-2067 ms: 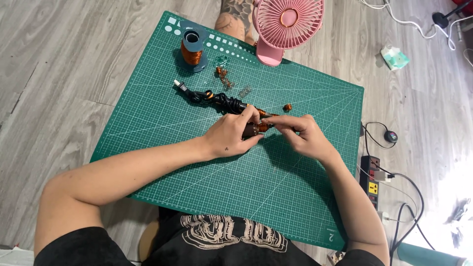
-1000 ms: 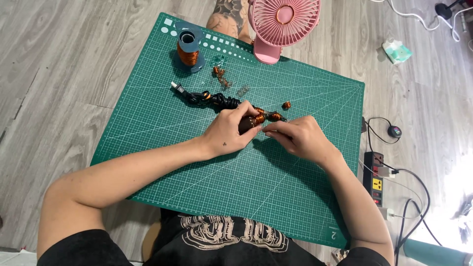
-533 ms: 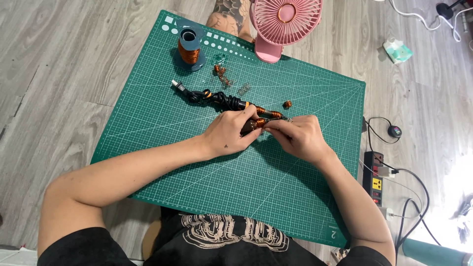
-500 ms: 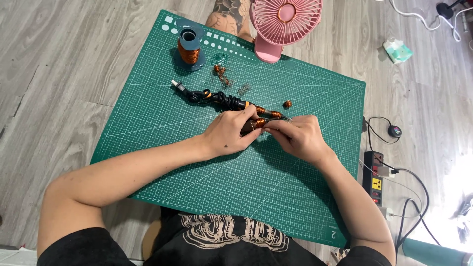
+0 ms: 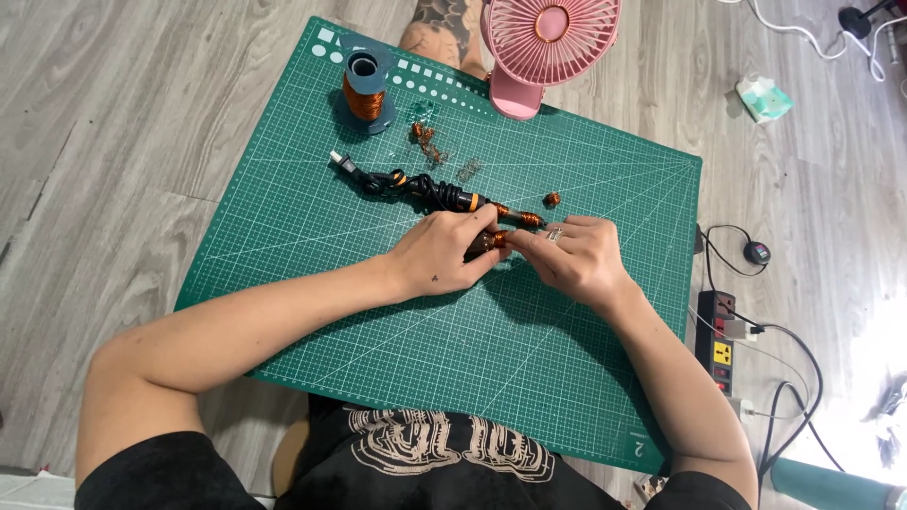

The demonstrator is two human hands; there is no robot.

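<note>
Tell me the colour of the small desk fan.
Pink, seen in the head view: fan.

Packet: small mint-green and white soft tissue packet [image 5: 761, 97], on the floor right of the pink round desk fan [image 5: 551, 42].

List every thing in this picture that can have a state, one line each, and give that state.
Left hand: pinching a small copper coil.
Right hand: fingertips on the same coil.
Wire spool: upright, partly wound.
Black cable: bunched, flat on the cutting mat.
Pink fan: standing; running or not, cannot tell.
Power strip: plugs in.
</note>
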